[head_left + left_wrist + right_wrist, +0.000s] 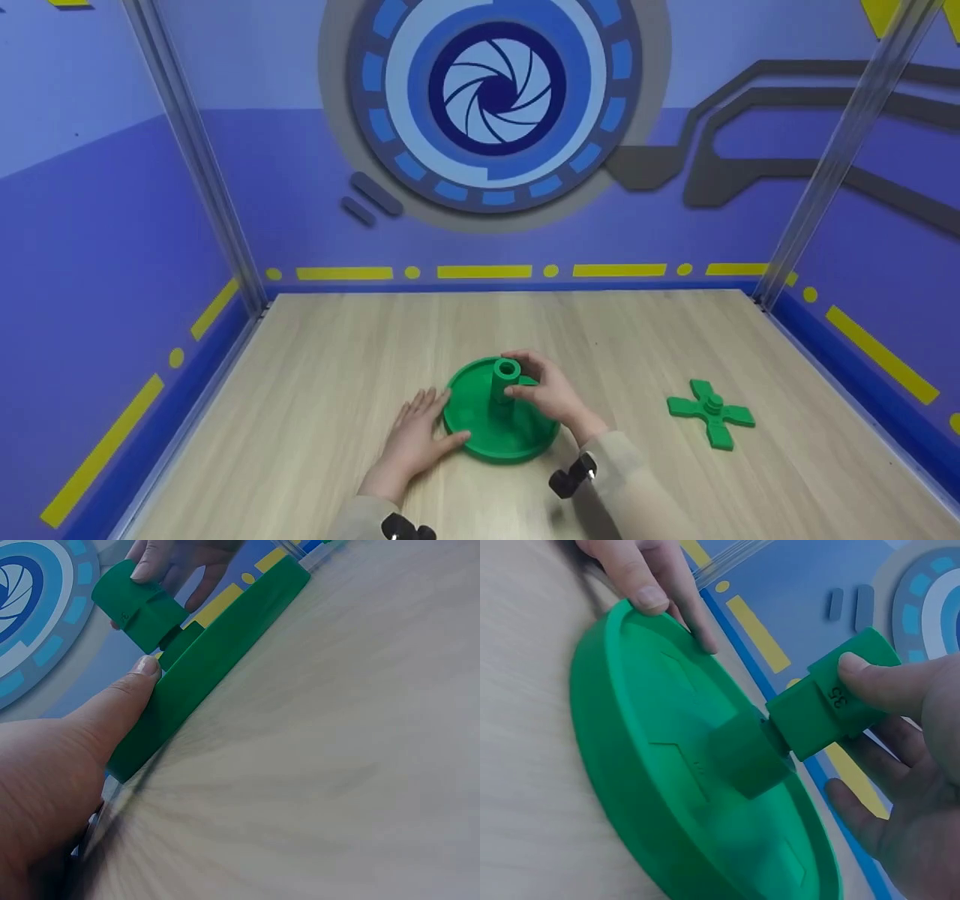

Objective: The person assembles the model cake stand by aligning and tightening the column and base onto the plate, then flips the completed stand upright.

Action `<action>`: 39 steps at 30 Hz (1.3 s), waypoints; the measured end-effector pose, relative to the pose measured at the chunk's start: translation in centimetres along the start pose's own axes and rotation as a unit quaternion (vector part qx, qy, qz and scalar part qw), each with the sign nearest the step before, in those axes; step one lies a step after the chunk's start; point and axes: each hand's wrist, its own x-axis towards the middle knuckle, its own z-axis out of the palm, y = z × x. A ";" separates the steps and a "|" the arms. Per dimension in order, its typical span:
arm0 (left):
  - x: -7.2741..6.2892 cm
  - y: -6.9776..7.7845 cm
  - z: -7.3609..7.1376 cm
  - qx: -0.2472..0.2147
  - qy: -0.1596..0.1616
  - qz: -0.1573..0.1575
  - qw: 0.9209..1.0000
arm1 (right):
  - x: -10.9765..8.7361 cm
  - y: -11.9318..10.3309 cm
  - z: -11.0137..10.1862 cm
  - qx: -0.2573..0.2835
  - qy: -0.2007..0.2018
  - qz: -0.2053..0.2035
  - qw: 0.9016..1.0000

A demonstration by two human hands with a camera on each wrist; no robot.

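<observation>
A round green dish point(480, 446) with a raised rim lies on the table, a short round socket point(742, 757) standing at its centre. My left hand point(416, 442) rests against the dish's left side, fingers extended and thumb on the rim. Between thumb and fingers, my right hand point(553, 390) holds a hollow green tube point(504, 386) marked "35" in the right wrist view. The tube's blocky lower end meets the socket's mouth, slightly tilted to it, with a dark gap showing at one side.
A flat green cross-shaped piece point(716, 424) with a stepped round knob lies on the wooden table point(360, 337), to the right of my right hand. Blue printed panels point(292, 187) and metal corner posts point(199, 150) enclose the table.
</observation>
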 end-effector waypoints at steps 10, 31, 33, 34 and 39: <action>0.0 0.0 0.0 0.001 -0.004 0.001 1.000 | -0.1 0.5 1.1 -0.021 0.076 -0.003 0.997; 0.0 0.0 0.0 -0.001 0.000 0.000 1.000 | 0.0 0.3 -0.1 0.020 -0.018 0.004 1.000; 0.0 0.0 0.0 -0.002 0.000 -0.002 1.000 | 0.1 0.2 -0.4 0.034 -0.043 0.002 0.998; 0.0 0.0 0.0 -0.002 0.000 -0.002 1.000 | 0.1 0.2 -0.4 0.036 -0.049 0.001 0.998; -0.1 0.0 0.0 -0.003 0.000 -0.003 1.000 | 0.0 0.0 -0.4 0.016 -0.046 0.012 0.999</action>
